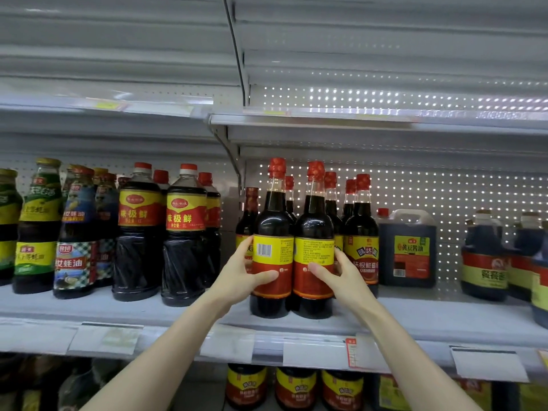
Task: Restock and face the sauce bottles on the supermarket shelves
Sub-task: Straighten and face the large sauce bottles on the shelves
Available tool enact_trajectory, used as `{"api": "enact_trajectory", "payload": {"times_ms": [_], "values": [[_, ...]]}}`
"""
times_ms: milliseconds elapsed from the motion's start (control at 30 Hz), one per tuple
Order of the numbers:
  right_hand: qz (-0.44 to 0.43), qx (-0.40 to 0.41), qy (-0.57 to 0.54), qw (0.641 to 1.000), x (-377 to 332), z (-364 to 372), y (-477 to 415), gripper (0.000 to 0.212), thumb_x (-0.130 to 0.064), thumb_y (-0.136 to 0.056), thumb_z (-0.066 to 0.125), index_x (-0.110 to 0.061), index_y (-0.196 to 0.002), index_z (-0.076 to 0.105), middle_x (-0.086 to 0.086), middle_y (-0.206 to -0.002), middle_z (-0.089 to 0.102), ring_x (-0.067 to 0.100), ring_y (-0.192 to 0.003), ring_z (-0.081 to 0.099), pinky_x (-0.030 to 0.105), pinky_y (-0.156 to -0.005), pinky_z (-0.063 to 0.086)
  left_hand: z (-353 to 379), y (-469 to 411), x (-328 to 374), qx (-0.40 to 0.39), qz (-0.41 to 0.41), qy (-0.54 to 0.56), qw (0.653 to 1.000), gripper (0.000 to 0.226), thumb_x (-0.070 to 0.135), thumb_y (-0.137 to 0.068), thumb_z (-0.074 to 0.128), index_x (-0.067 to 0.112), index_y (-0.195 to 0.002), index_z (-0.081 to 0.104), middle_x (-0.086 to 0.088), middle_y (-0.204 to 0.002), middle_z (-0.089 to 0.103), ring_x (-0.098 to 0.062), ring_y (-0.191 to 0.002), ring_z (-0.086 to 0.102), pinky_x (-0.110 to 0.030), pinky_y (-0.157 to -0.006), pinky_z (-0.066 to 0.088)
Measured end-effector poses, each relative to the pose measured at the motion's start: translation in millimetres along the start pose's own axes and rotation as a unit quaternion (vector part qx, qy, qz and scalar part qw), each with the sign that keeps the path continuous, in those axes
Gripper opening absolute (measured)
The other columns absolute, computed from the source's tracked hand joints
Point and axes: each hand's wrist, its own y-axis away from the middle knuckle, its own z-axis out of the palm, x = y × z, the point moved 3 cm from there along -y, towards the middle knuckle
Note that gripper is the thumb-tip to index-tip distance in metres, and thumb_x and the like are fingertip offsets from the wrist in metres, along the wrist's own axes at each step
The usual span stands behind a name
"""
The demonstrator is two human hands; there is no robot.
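Upright at the front of the middle shelf (178, 310), just beside each other: two tall dark sauce bottles with red foil caps.

Grips the left bottle (272, 221) with the left hand (249, 269), thumb laid across the lower label, fingers curled round the bottle's left side. Grips the right bottle (313, 223) with the right hand (335, 271) in the mirror way, thumb on the label, fingers wrapped round the right side.

Both turned back-label outward: a barcode on the left one, small print on the right one. Bases down on the shelf or just above it, hard to tell which.

Behind and to the right, more of the same kind, among them a third bottle (362, 232) with its front label facing out. Further right, a square jug (407, 247) with a handle, then rounder jugs (483, 256).

To the left, plastic bottles (184, 232) with red and yellow labels, then green-labelled bottles (37, 226). Along the shelf edge, price tags (314, 354). Below, another row of bottles (295, 390) with yellow and red labels.
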Motion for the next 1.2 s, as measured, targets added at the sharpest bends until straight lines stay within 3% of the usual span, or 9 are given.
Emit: {"api": "enact_trajectory", "payload": {"times_ms": [133,300,367,500,600,767,1000,1100,1200], "values": [[-0.003,0.002,0.0,1.0,0,-5,3,0.045,-0.033,-0.087,0.066,-0.035,-0.127,0.047,-0.02,-0.115,0.058,0.001,-0.107,0.054,0.017,-0.08,0.044,8,-12,-2,0.048,-0.018,-0.066,0.997,0.073,0.024,-0.071,0.084,0.022,-0.132,0.043,0.006,-0.112,0.06,-0.014,-0.105,0.059,-0.039,-0.096,0.05],[-0.009,0.0,0.006,1.0,1,-14,4,0.044,-0.033,-0.088,0.065,-0.039,-0.127,0.045,-0.025,-0.112,0.056,-0.008,-0.101,0.051,0.012,-0.074,0.042,23,-23,-3,0.112,-0.022,-0.251,0.961,0.081,0.061,-0.058,0.081,0.025,-0.122,0.045,0.004,-0.118,0.053,-0.019,-0.108,0.055,-0.038,-0.094,0.048],[-0.011,-0.003,0.005,1.0,3,-16,3,0.046,-0.034,-0.087,0.064,-0.039,-0.128,0.044,-0.024,-0.115,0.056,-0.006,-0.102,0.051,0.012,-0.075,0.042,26,-23,-6,0.096,-0.026,-0.233,0.967,0.089,0.067,-0.052,0.079,0.027,-0.121,0.039,0.003,-0.12,0.05,-0.018,-0.108,0.055,-0.037,-0.093,0.049],[-0.017,-0.003,0.001,1.0,5,-16,3,0.043,-0.035,-0.086,0.063,-0.043,-0.124,0.043,-0.027,-0.112,0.055,-0.008,-0.101,0.052,0.011,-0.075,0.043,16,-24,-5,0.006,-0.062,-0.016,0.998,0.073,0.028,-0.073,0.082,0.018,-0.131,0.038,0.001,-0.124,0.054,-0.012,-0.104,0.056,-0.022,-0.074,0.049],[-0.026,0.0,-0.002,1.0,5,-15,5,0.044,-0.035,-0.087,0.062,-0.043,-0.125,0.043,-0.028,-0.113,0.055,-0.011,-0.098,0.053,0.008,-0.069,0.045,8,-24,-3,-0.043,-0.077,0.019,0.996,0.068,0.012,-0.078,0.077,0.017,-0.136,0.042,-0.002,-0.122,0.06,-0.016,-0.107,0.059,-0.028,-0.081,0.047],[-0.041,0.022,0.001,0.999,6,-16,7,0.048,-0.035,-0.087,0.063,-0.039,-0.131,0.044,-0.026,-0.116,0.056,-0.008,-0.103,0.053,0.008,-0.071,0.044,10,-22,-6,0.016,-0.041,-0.026,0.999,0.058,0.017,-0.071,0.084,0.02,-0.12,0.054,-0.001,-0.112,0.064,-0.013,-0.1,0.061,-0.032,-0.084,0.053],[-0.043,0.046,0.002,0.998,13,-23,6,0.067,-0.048,-0.076,0.063,-0.032,-0.139,0.044,-0.013,-0.125,0.059,0.006,-0.113,0.054,0.018,-0.081,0.044,25,-15,1,0.105,-0.017,-0.129,0.986,0.07,0.035,-0.062,0.088,0.024,-0.112,0.04,0.008,-0.098,0.057,-0.013,-0.096,0.059,-0.036,-0.088,0.052],[-0.042,0.044,-0.008,0.998,13,-22,6,0.062,-0.046,-0.078,0.063,-0.034,-0.136,0.044,-0.015,-0.122,0.059,0.005,-0.113,0.054,0.016,-0.079,0.044,25,-18,0,0.04,-0.049,-0.091,0.994,0.075,0.03,-0.067,0.086,0.021,-0.124,0.038,0.003,-0.109,0.056,-0.015,-0.101,0.058,-0.034,-0.087,0.052],[-0.037,0.046,-0.01,0.998,14,-21,5,0.055,-0.037,-0.085,0.064,-0.035,-0.135,0.042,-0.016,-0.12,0.057,0.005,-0.111,0.053,0.014,-0.077,0.042,18,-19,2,-0.06,-0.087,-0.01,0.994,0.071,0.014,-0.077,0.079,0.019,-0.135,0.039,0.006,-0.11,0.059,-0.008,-0.097,0.058,-0.024,-0.072,0.048]]}}
